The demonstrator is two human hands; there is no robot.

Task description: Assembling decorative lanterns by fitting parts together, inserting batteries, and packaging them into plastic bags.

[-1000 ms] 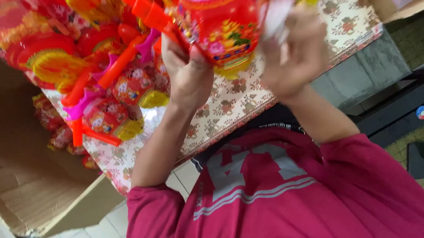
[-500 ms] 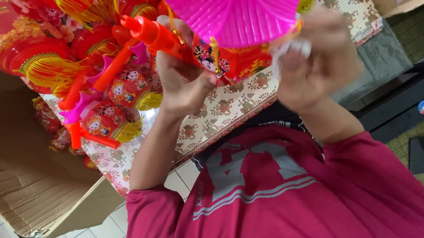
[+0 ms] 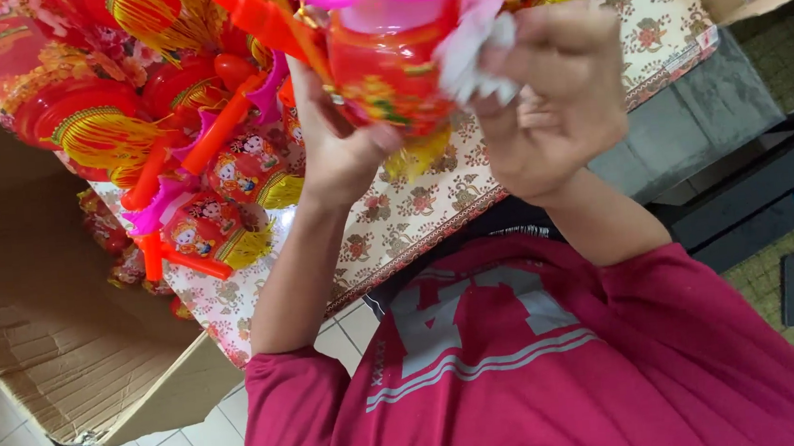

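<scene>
Two hands busy: left hand (image 3: 341, 148) grips the red lantern (image 3: 387, 75), right hand (image 3: 551, 100) pinches white tissue (image 3: 474, 55); that gold tassel (image 3: 416, 156) could easily snag or tear.

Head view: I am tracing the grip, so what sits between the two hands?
In the head view, a red plastic lantern toy with a pink top lies between the left hand and right hand, which also pinches crumpled white paper.

A table under a flowered cloth (image 3: 653, 23) carries a heap of red and yellow toy lanterns (image 3: 177, 145) on the cloth's left part, beside an open cardboard box (image 3: 39, 304).
</scene>
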